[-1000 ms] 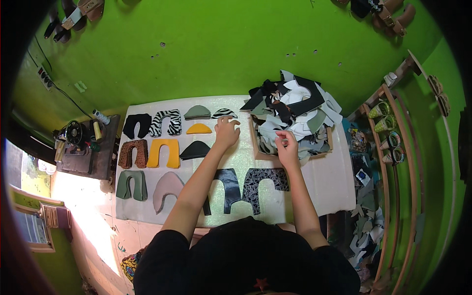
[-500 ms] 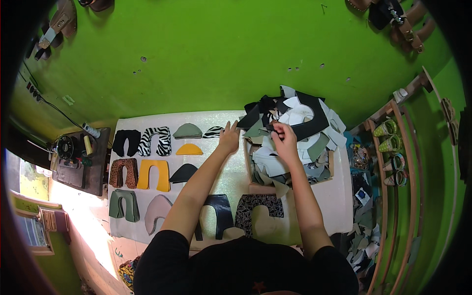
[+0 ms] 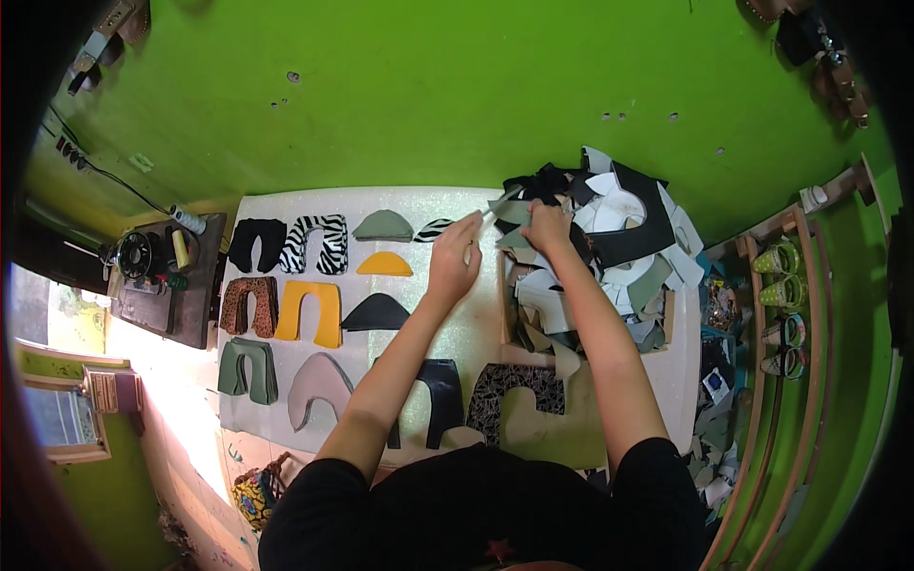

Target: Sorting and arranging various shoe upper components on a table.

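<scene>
My left hand (image 3: 455,259) hovers over the table with its fingers drawn together. At its fingertips a thin pale grey strip (image 3: 501,202), smeared by motion, reaches toward a scrap pile. My right hand (image 3: 548,228) is closed at the pile's left side, against a grey-green scrap (image 3: 512,211); what its fingers grip is hidden. The pile's white, black and green offcuts (image 3: 619,211) overflow a shallow box (image 3: 583,354). Close to my left hand lie a zebra-print half-round piece (image 3: 433,230), a yellow half-round stack (image 3: 385,264) and a black one (image 3: 375,312).
U-shaped stacks in zebra print (image 3: 314,244), leopard print (image 3: 249,306) and yellow (image 3: 310,312) cover the table's left. A sewing machine (image 3: 143,257) stands left. Sandals (image 3: 783,276) hang on a wooden rack at right, beside heaped scraps (image 3: 714,438).
My left hand has lifted off the table, its spread fingers drawing together. The right hand has shifted slightly at the pile's left side. The whole view has shifted.
</scene>
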`<move>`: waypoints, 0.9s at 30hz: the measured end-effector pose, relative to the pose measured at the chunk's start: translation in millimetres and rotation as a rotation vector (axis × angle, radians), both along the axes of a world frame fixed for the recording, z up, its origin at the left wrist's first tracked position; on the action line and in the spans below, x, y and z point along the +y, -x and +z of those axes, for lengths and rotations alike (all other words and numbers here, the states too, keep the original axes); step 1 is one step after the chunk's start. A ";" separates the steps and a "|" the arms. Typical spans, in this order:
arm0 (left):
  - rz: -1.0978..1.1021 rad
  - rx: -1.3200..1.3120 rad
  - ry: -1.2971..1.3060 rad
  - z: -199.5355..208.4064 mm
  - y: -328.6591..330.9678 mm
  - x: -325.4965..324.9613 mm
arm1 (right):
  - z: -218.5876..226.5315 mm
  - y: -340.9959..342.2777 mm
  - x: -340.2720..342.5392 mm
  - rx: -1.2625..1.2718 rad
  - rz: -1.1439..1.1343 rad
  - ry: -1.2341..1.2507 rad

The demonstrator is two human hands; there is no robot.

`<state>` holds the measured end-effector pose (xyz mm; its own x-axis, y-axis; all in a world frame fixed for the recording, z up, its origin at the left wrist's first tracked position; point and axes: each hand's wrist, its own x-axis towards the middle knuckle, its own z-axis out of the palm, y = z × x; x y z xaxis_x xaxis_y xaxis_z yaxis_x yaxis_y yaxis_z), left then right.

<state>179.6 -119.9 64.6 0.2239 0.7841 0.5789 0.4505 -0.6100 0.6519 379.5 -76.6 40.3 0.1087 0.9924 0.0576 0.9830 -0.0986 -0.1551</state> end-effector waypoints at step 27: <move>-0.340 -0.024 0.222 -0.9 -27.4 -23.5 | 34.4 -68.0 -11.9 0.899 -0.205 -0.371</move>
